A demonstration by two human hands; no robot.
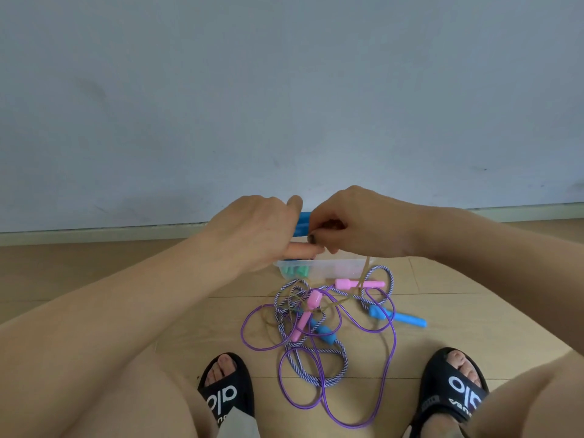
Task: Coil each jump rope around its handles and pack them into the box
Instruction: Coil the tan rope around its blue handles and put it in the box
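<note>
Head view. Writing first: both black slide sandals carry white lettering. The left-frame one (226,394) reads roughly "alo", and the right-frame one (453,387) has the same logo plus small text along its edge, too small to read. No other labels legible.

Hands, centre of frame, just above the box: the left hand (252,229) is curled round a pair of bright blue foam-look handles (301,226), of which only a short stretch shows between the 2 hands. The right hand (357,226) pinches a thin tan/olive cord (366,266) with fingertips bent in tight, dark nail polish visible. The cord drops from that hand down past the box rim into the pile.

The clear plastic rectangular box (341,267) sits on the floor right under the hands, w/ teal-green handles (295,271) inside at its left end; the rest of the inside is partly hidden by the left hand.

Below the box, lower centre, is a tangled heap on the light wood-plank floor (474,298): a purple translucent rope (393,346) w/ pink plastic handles (360,284), and a blue-and-white striped braided rope (313,352) w/ light-blue plastic handles (399,316). The ropes cross each other and the tan cord runs thru them.

Surroundings: a pale blue-grey wall (284,90) fills the upper half, w/ a pale skirting strip where it meets the floor. Forearms and bare knees frame the lower corners.
</note>
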